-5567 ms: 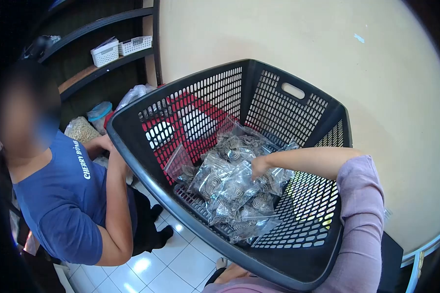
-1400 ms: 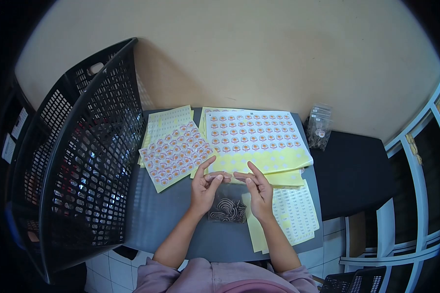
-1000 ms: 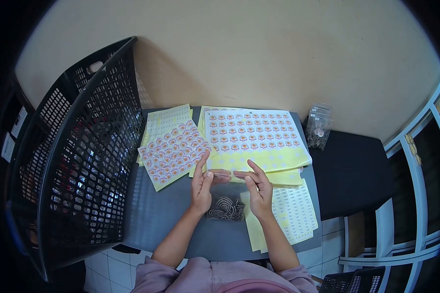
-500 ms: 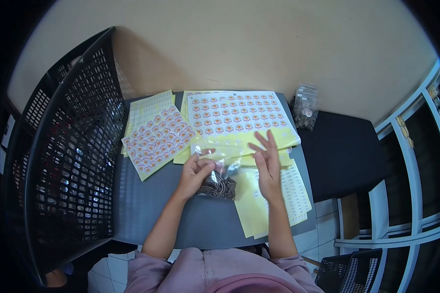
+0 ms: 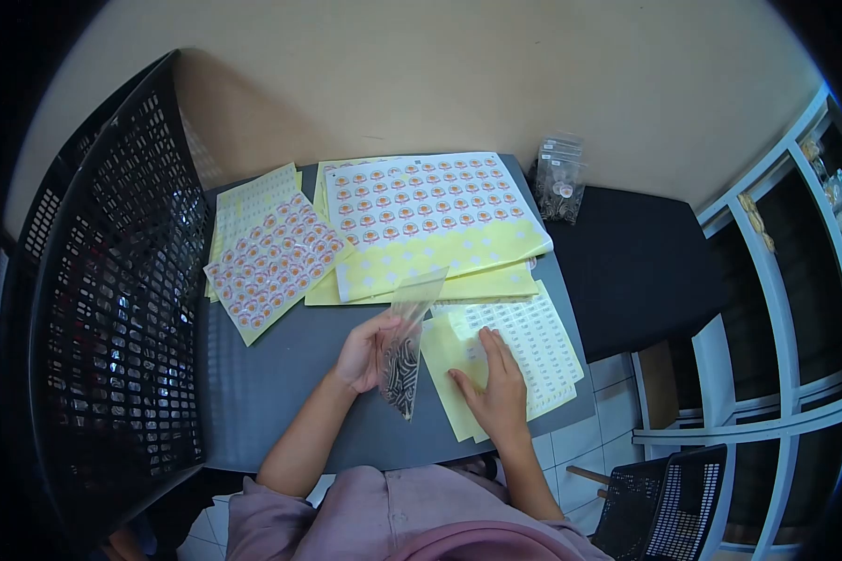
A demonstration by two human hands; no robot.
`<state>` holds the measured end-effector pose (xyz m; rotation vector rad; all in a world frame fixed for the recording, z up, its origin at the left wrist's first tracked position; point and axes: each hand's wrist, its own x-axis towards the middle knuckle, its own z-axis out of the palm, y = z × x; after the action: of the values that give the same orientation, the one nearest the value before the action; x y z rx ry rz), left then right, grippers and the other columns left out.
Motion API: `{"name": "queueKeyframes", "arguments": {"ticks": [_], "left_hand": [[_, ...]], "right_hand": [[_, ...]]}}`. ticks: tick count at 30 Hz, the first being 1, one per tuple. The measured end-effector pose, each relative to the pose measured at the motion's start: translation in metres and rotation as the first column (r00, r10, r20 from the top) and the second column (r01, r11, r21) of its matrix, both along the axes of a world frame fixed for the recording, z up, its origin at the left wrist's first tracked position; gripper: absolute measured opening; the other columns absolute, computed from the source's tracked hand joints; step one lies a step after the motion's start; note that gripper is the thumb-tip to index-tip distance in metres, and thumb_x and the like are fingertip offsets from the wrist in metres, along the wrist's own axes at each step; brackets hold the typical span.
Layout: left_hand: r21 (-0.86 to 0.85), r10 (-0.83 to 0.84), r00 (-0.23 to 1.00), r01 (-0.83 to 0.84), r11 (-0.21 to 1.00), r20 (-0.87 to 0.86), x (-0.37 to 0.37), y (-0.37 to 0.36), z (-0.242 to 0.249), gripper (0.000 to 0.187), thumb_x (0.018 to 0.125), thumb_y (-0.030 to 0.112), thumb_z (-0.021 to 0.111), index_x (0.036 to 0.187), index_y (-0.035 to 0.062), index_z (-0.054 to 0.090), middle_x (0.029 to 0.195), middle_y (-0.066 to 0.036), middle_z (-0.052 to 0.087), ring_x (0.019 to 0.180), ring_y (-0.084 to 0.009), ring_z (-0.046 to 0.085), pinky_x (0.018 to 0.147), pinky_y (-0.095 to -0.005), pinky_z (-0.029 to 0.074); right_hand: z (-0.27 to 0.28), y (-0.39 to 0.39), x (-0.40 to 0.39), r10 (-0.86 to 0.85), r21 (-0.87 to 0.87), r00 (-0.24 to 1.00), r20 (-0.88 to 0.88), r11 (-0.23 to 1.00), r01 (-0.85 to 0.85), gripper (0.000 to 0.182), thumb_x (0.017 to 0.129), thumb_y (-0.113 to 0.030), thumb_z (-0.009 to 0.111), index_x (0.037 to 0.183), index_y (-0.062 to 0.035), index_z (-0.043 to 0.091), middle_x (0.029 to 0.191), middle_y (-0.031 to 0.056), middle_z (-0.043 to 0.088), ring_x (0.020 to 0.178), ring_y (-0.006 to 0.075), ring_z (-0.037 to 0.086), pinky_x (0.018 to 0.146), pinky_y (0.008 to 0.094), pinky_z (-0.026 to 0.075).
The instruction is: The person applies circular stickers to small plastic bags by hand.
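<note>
My left hand [image 5: 369, 352] grips a clear plastic bag [image 5: 415, 297] by its side, above the middle front of the table. Dark, curled pieces [image 5: 401, 369] fill the lower part of the bag, which is turned nearly edge-on to me. To the right, my right hand [image 5: 498, 388] lies with its fingers stretched over a sheet of small printed labels [image 5: 543, 341] on yellow backing. Behind both hands is a large sheet of round stickers [image 5: 421, 201], part of it peeled down to yellow backing. A smaller sticker sheet [image 5: 276, 262] lies at the left.
Tall black plastic baskets [image 5: 122, 280] stand along the left side. Several filled clear bags [image 5: 561, 178] lean at the wall on a black-covered surface [image 5: 636, 271]. White shelving [image 5: 767, 327] runs down the right, with a black basket [image 5: 669, 505] below.
The bag has turned from facing me to nearly edge-on, still in my left hand. My right hand has come down from the air onto the label sheet. The whole view has shifted slightly.
</note>
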<state>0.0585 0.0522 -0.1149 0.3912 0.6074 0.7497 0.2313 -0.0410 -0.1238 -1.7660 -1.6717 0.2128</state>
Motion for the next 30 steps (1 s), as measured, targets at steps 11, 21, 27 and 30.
{"name": "queueKeyframes", "arguments": {"ticks": [11,21,27,30], "left_hand": [[-0.036,-0.005,0.999,0.004,0.999,-0.044,0.001,0.002,-0.005,0.030,0.083,0.019,0.046,0.105,0.0005,0.050,0.082,-0.005,0.057,0.067,-0.0098,0.057,0.060,-0.0223,0.051],[0.000,-0.007,1.000,0.007,1.000,-0.017,-0.003,0.007,-0.029,0.027,0.083,0.015,0.047,0.106,0.0000,0.049,0.090,-0.008,0.057,0.081,-0.0139,0.056,0.072,-0.0267,0.049],[0.014,-0.014,1.000,0.014,1.000,0.001,-0.003,0.007,-0.028,0.028,0.083,0.013,0.049,0.107,-0.0008,0.047,0.093,-0.011,0.057,0.085,-0.0153,0.056,0.073,-0.0278,0.049],[0.006,0.004,1.000,-0.004,1.000,-0.004,-0.003,0.009,-0.028,0.027,0.083,0.013,0.049,0.106,-0.0004,0.047,0.092,-0.011,0.057,0.083,-0.0152,0.056,0.071,-0.0276,0.050]], "right_hand": [[-0.002,0.011,-0.005,-0.147,0.043,0.987,0.062,0.989,0.144,0.028,0.068,-0.021,0.070,0.086,-0.0017,0.062,0.094,0.0108,0.062,0.092,0.0264,0.059,0.075,0.0331,0.048],[0.004,0.018,-0.008,-0.225,-0.014,0.974,0.025,0.974,0.226,0.019,0.069,-0.020,0.068,0.077,-0.0039,0.061,0.084,0.0064,0.061,0.073,0.0252,0.061,0.061,0.0340,0.047],[0.008,0.017,-0.011,-0.224,-0.031,0.967,0.122,0.973,0.230,0.026,0.068,-0.024,0.069,0.082,-0.0043,0.061,0.084,0.0062,0.060,0.074,0.0244,0.060,0.060,0.0333,0.047],[0.002,0.017,-0.009,-0.226,-0.001,0.971,0.079,0.974,0.227,0.026,0.068,-0.024,0.069,0.082,-0.0040,0.061,0.085,0.0064,0.061,0.077,0.0240,0.060,0.062,0.0323,0.047]]}}
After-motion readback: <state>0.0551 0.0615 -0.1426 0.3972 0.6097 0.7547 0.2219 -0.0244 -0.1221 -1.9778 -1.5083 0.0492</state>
